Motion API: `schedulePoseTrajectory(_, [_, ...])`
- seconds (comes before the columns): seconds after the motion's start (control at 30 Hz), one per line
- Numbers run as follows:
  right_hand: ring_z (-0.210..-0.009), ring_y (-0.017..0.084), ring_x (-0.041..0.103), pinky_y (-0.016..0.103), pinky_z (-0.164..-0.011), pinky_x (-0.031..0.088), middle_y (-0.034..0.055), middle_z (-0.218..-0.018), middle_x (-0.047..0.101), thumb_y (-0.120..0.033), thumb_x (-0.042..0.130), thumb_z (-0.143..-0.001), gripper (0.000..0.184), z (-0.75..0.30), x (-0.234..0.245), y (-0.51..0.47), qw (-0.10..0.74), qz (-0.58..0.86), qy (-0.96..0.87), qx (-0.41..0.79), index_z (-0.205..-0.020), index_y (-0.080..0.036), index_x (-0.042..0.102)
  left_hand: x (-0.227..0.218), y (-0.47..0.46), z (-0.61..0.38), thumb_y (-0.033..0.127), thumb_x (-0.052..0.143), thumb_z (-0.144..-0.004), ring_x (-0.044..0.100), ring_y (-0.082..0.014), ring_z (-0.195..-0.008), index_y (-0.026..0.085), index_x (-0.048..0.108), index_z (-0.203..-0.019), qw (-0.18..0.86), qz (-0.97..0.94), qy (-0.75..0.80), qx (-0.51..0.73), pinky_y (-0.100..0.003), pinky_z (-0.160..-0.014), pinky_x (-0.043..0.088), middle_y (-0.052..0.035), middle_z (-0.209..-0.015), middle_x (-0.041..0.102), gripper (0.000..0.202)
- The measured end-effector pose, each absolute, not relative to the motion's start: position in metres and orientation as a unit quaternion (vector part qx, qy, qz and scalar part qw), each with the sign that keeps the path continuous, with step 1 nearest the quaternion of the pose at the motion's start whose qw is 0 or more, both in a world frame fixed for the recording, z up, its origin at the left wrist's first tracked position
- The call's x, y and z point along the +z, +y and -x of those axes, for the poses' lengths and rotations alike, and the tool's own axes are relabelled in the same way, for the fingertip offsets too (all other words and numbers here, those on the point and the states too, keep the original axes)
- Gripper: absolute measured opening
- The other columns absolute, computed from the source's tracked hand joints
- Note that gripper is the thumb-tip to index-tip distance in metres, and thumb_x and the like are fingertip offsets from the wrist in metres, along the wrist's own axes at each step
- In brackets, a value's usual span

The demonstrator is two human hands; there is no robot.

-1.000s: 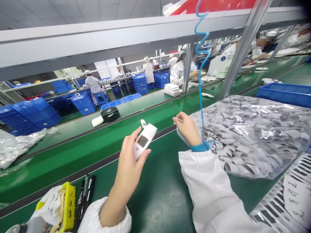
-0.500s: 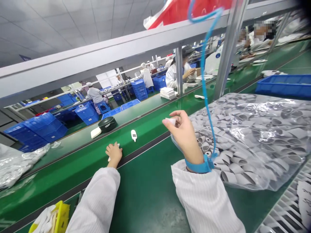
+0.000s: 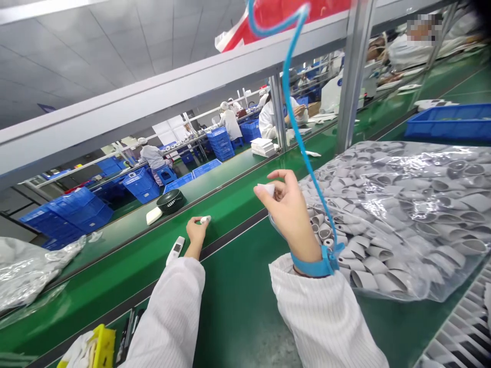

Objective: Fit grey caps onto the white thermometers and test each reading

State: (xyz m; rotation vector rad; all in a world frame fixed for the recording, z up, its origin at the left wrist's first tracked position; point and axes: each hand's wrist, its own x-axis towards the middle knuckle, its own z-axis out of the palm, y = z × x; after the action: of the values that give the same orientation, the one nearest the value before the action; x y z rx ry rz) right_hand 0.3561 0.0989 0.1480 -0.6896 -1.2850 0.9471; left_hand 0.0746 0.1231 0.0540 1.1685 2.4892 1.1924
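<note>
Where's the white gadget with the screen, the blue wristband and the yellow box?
White gadget (image 3: 175, 251): head view, upper face.
Blue wristband (image 3: 311, 268): head view, the band.
Yellow box (image 3: 105, 346): head view, side wall.

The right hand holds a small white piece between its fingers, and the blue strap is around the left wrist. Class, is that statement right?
Not quite. The head view shows the blue strap around the right wrist, not the left. The right hand does hold a small white piece between its fingers.
</note>
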Motion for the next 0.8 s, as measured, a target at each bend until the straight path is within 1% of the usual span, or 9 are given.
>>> schedulePoseTrajectory(0.13, [-0.060,0.011,0.039,0.025,-0.056,0.031,-0.0077,-0.067,0.043,-0.036,0.071,-0.086,0.030,-0.349,0.152,0.093,0.652,0.279,-0.576,0.408,-0.091,-0.025,0.043,0.083,0.090,-0.088,0.037,0.064,-0.098,0.067,-0.0248,-0.109,0.016,0.063,-0.128,0.217,-0.374,0.681,0.592,-0.047,-0.092,0.059,-0.0111,-0.128,0.066,0.036])
schedulePoseTrajectory(0.23, [-0.060,0.012,0.038,0.026,-0.056,0.032,-0.0064,-0.069,0.041,-0.043,0.060,-0.093,0.024,-0.339,0.154,0.086,0.646,0.290,-0.591,0.386,-0.089,-0.024,0.047,0.102,0.053,-0.106,0.044,0.061,-0.099,0.068,-0.0250,-0.109,0.016,0.063,-0.127,0.284,-0.359,0.546,0.701,-0.047,-0.093,0.058,-0.0113,-0.125,0.068,0.039])
schedulePoseTrajectory(0.33, [-0.059,0.012,0.039,0.027,-0.057,0.033,-0.0065,-0.069,0.039,-0.046,0.048,-0.100,0.022,-0.330,0.155,0.078,0.618,0.299,-0.615,0.388,-0.093,-0.025,0.046,0.118,0.012,-0.128,0.055,0.063,-0.094,0.069,-0.0225,-0.106,0.022,0.064,-0.123,0.309,-0.355,0.445,0.762,-0.044,-0.096,0.056,-0.0046,-0.101,0.073,0.044])
schedulePoseTrajectory(0.4, [-0.059,0.012,0.040,0.027,-0.057,0.033,-0.0075,-0.068,0.040,-0.045,0.054,-0.097,0.021,-0.325,0.157,0.072,0.602,0.279,-0.627,0.408,-0.099,-0.026,0.045,0.129,-0.013,-0.142,0.058,0.068,-0.090,0.070,-0.0179,-0.093,0.026,0.064,-0.123,0.312,-0.360,0.401,0.783,-0.038,-0.096,0.056,0.0015,-0.083,0.071,0.047])
schedulePoseTrajectory(0.5, [-0.059,0.013,0.043,0.026,-0.057,0.034,-0.0079,-0.067,0.046,-0.043,0.071,-0.087,0.034,-0.323,0.161,0.063,0.590,0.245,-0.632,0.439,-0.101,-0.026,0.045,0.145,-0.042,-0.158,0.054,0.071,-0.090,0.063,-0.0112,-0.067,0.023,0.063,-0.126,0.324,-0.374,0.372,0.786,-0.029,-0.083,0.057,0.0053,-0.069,0.064,0.048])
schedulePoseTrajectory(0.57, [-0.060,0.013,0.044,0.026,-0.056,0.035,-0.0055,-0.068,0.049,-0.047,0.075,-0.083,0.035,-0.322,0.165,0.057,0.592,0.235,-0.628,0.447,-0.094,-0.025,0.050,0.153,-0.057,-0.163,0.045,0.073,-0.090,0.062,-0.0105,-0.066,0.021,0.059,-0.135,0.352,-0.386,0.371,0.767,-0.028,-0.079,0.058,0.0044,-0.073,0.065,0.053])
schedulePoseTrajectory(0.63, [-0.060,0.013,0.043,0.027,-0.054,0.035,-0.0027,-0.071,0.050,-0.056,0.070,-0.086,0.036,-0.321,0.168,0.050,0.603,0.228,-0.625,0.441,-0.091,-0.023,0.056,0.159,-0.070,-0.164,0.035,0.077,-0.089,0.068,-0.0128,-0.078,0.024,0.049,-0.147,0.388,-0.409,0.384,0.731,-0.029,-0.083,0.059,0.0017,-0.088,0.069,0.065])
schedulePoseTrajectory(0.7, [-0.059,0.013,0.041,0.027,-0.051,0.033,-0.0016,-0.073,0.050,-0.061,0.061,-0.092,0.038,-0.320,0.170,0.043,0.612,0.214,-0.623,0.438,-0.098,-0.024,0.058,0.161,-0.080,-0.165,0.030,0.076,-0.090,0.071,-0.0144,-0.090,0.031,0.040,-0.154,0.404,-0.440,0.397,0.697,-0.028,-0.087,0.059,0.0002,-0.102,0.070,0.073])
schedulePoseTrajectory(0.8, [-0.054,0.012,0.038,0.025,-0.048,0.030,-0.0041,-0.071,0.051,-0.060,0.070,-0.087,0.040,-0.319,0.173,0.034,0.609,0.196,-0.618,0.456,-0.101,-0.027,0.052,0.163,-0.090,-0.166,0.029,0.069,-0.096,0.070,-0.0133,-0.094,0.034,0.043,-0.152,0.408,-0.482,0.382,0.675,-0.022,-0.082,0.059,-0.0010,-0.108,0.071,0.062])
